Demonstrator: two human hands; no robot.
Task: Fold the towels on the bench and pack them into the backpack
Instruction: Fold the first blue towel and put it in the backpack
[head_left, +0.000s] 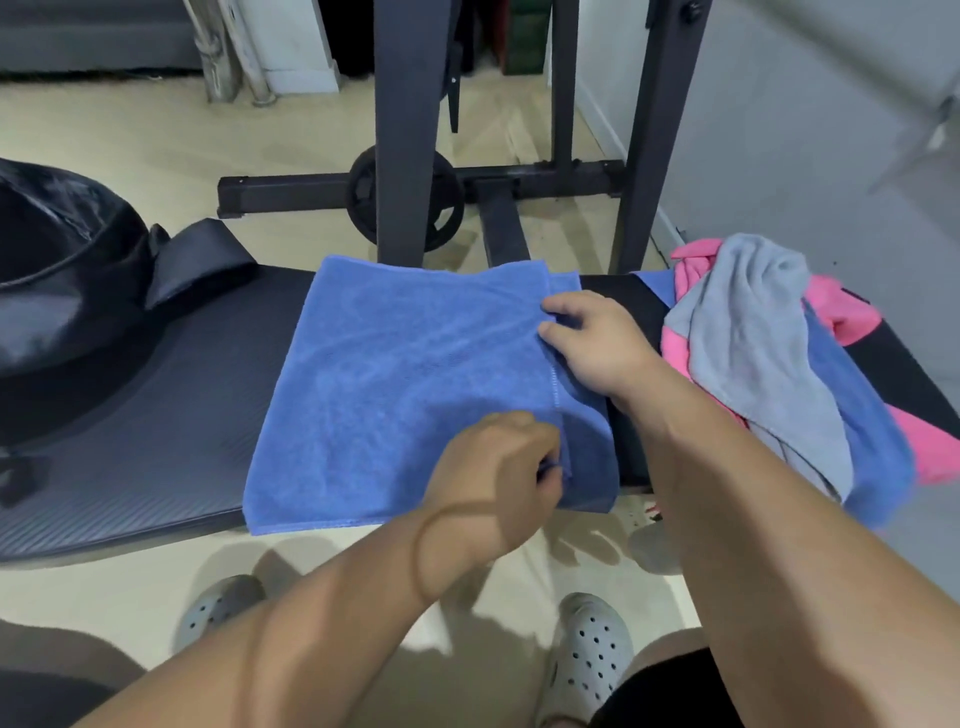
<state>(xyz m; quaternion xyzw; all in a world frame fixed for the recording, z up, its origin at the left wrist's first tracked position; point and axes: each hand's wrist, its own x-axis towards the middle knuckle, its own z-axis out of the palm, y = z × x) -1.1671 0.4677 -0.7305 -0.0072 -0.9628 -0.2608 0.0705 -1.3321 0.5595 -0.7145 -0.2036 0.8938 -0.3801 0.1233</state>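
Observation:
A blue towel (395, 374) lies folded over on the black bench (156, 426), its upper layer stopping short of the right edge. My left hand (498, 467) pinches the near right corner of that upper layer. My right hand (597, 338) grips the same edge farther back, fingers curled on the hem. To the right, a heap of towels lies on the bench: a grey one (753, 338) on top, pink (852, 312) and blue (862, 436) ones under it. The black backpack (62, 270) stands open at the left end of the bench.
A dark steel rack (405, 130) with a weight plate (405, 197) stands right behind the bench. A white wall runs along the right. My feet in grey clogs (587, 660) stand on the pale floor in front of the bench.

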